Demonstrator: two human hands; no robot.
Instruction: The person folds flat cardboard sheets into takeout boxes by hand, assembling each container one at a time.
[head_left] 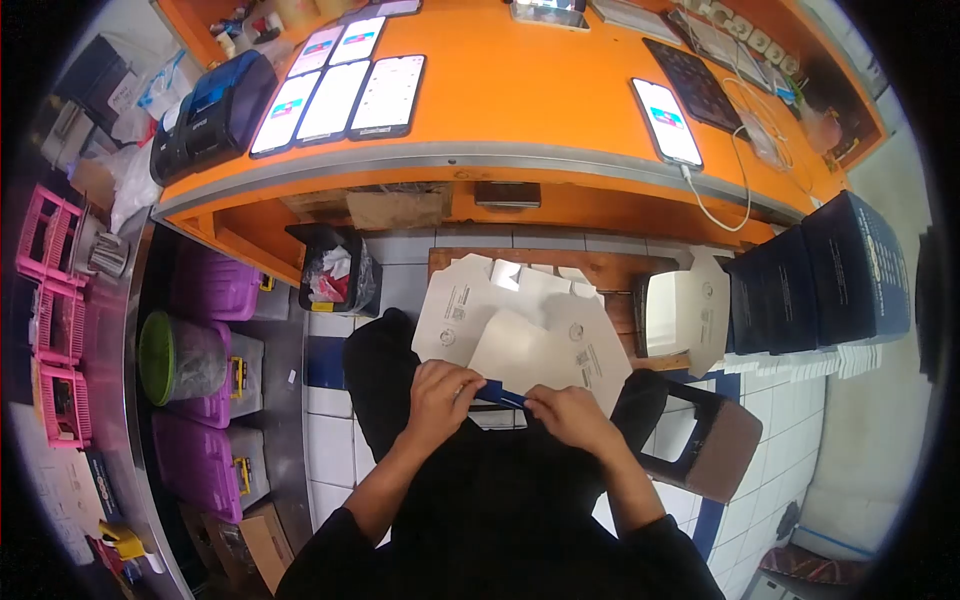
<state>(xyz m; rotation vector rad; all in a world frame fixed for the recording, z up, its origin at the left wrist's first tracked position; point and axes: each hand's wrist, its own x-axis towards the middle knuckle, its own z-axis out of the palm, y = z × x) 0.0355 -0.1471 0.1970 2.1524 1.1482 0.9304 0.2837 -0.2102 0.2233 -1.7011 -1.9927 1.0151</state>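
Note:
An unfolded cardboard box (520, 335), white inside with small printed marks, lies before my lap at the edge of a low wooden bench. Its near edge is turned up and shows a dark blue outer face. My left hand (440, 403) pinches the left end of this blue flap, fingers closed on it. At the flap's right end, the fingers of my right hand (573, 414) are also closed on the card. Beside it on the bench stands a partly formed white carton (688, 312). Stacks of dark blue box blanks (855, 265) rise further right.
Several phones (385, 95) and a black printer (215, 110) sit on the orange counter (500, 90) ahead. One phone (667, 122) has a white cable. A small bin (340, 272) stands below. Purple-lidded boxes (195, 465) are at left, a brown stool (725, 450) at right.

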